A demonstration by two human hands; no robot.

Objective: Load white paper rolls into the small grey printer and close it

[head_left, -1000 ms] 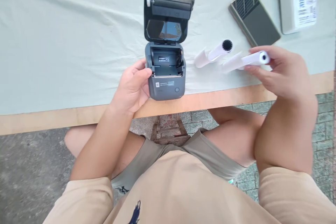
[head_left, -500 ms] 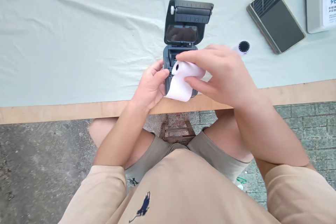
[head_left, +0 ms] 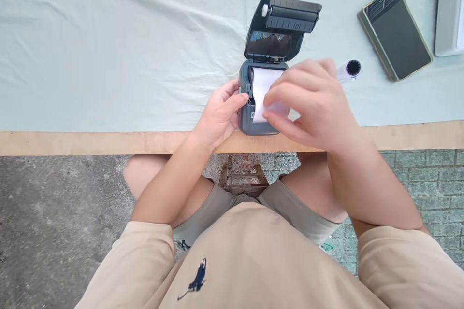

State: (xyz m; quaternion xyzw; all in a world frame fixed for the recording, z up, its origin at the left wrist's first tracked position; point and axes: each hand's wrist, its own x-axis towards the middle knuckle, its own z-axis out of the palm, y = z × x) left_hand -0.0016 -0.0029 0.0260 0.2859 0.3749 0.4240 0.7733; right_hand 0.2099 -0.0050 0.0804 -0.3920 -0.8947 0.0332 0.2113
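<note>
A small dark blue-grey portable printer (head_left: 259, 129) stands at the table's front edge with its lid (head_left: 281, 26) swung up. My left hand (head_left: 223, 113) grips its left side, thumb on the rim beside the paper bay. White roll paper (head_left: 264, 88) sits inside the bay, and its loose end lies over the printer's front. My right hand (head_left: 311, 101) is over the right side of the printer, with thumb and index finger closed at the loose end of the paper. Those fingers and the palm hide the right part of the paper and the printer.
Right of the printer lies another small white roll (head_left: 351, 68) with a black core. Beyond it are a dark-screened phone (head_left: 398, 34) and a white box (head_left: 449, 19) cut by the frame. Pale cloth (head_left: 119, 58) covers the table behind a wooden edge (head_left: 90, 143).
The paper roll has gone down into the printer's bay, and the loose paper now lies flatter over the front. My right hand has shifted from the roll to the paper's end.
</note>
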